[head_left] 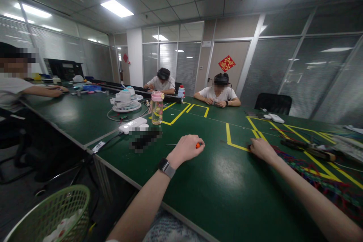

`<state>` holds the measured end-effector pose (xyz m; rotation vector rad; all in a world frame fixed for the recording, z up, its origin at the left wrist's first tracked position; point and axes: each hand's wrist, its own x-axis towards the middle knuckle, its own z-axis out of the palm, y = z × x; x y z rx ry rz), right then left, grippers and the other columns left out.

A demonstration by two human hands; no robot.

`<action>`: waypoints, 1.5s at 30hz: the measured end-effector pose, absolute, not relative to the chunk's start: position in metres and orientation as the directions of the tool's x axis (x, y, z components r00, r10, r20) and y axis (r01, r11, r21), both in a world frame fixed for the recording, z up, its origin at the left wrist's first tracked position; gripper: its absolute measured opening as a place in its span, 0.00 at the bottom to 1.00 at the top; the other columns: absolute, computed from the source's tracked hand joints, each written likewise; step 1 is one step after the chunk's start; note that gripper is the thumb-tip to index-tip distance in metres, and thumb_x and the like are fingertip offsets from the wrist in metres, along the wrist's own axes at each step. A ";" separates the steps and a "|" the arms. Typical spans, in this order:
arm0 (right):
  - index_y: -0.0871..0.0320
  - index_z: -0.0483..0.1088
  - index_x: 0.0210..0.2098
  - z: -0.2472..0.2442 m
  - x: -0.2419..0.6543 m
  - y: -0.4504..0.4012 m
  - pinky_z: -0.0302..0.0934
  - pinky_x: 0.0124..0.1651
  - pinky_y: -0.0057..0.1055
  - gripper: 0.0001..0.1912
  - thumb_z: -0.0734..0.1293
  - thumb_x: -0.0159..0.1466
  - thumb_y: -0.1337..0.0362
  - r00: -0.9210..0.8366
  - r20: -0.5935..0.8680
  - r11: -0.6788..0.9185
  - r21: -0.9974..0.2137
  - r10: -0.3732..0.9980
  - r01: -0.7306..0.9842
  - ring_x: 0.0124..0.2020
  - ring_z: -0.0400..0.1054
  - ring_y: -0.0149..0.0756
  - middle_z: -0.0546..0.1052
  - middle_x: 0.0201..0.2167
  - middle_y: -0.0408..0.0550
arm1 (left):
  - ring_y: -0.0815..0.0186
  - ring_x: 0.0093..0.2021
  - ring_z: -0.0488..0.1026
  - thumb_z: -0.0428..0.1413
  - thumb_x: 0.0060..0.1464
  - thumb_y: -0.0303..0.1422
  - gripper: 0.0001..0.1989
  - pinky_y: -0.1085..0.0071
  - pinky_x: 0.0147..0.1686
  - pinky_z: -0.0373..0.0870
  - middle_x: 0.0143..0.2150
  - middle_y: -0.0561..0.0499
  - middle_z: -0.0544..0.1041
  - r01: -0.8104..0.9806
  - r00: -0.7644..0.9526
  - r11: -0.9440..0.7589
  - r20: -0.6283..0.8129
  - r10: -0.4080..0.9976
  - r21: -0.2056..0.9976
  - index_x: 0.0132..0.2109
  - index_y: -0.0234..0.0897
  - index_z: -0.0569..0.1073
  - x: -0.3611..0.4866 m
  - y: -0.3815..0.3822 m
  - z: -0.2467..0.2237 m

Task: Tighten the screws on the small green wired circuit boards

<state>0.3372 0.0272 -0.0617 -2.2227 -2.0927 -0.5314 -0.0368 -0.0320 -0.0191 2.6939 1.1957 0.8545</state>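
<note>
Over the green table (218, 193), my left hand (185, 149), with a watch (166, 167) on its wrist, is closed around a screwdriver (197, 145). Its orange handle end shows by the thumb, and the thin metal shaft points left past the back of the hand. Farther right, my right hand (262, 149) rests low at the table with its fingers drawn together. A small dark bit shows at those fingertips, too hidden to name. Beside this hand lies a long bundle of coloured wires (317, 185), red, blue and green.
Yellow tape (238, 146) marks shapes on the table. A pink-lidded bottle (157, 109), a white power strip (133, 124) and a white fan (126, 102) stand left. Dark tools (309, 148) lie right. A green basket (82, 200) sits below the edge. Several people sit around.
</note>
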 end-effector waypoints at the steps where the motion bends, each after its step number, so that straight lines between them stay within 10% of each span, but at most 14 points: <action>1: 0.71 0.73 0.39 -0.062 0.336 0.029 0.60 0.44 0.33 0.14 0.60 0.59 0.73 0.036 0.268 -0.092 0.203 0.963 0.975 0.43 0.70 0.45 0.76 0.38 0.64 | 0.66 0.36 0.72 0.48 0.58 0.38 0.14 0.71 0.37 0.66 0.38 0.50 0.76 0.662 0.543 -0.695 0.460 0.703 0.281 0.40 0.39 0.77 -0.037 -0.032 -0.019; 25: 0.69 0.74 0.37 -0.063 0.287 0.042 0.63 0.38 0.33 0.14 0.58 0.58 0.77 0.187 0.353 -0.248 0.136 0.917 0.959 0.42 0.71 0.48 0.74 0.38 0.66 | 0.66 0.36 0.72 0.48 0.58 0.37 0.14 0.71 0.38 0.66 0.38 0.50 0.77 0.666 0.550 -0.698 0.459 0.698 0.263 0.40 0.40 0.77 -0.035 -0.033 -0.019; 45: 0.61 0.67 0.52 -0.070 0.208 0.001 0.61 0.46 0.28 0.20 0.54 0.64 0.74 -0.431 0.367 0.444 0.054 0.824 0.894 0.42 0.68 0.36 0.73 0.41 0.52 | 0.65 0.36 0.73 0.48 0.59 0.37 0.13 0.70 0.38 0.66 0.37 0.51 0.76 0.668 0.541 -0.703 0.490 0.684 0.245 0.40 0.40 0.76 -0.035 -0.031 -0.020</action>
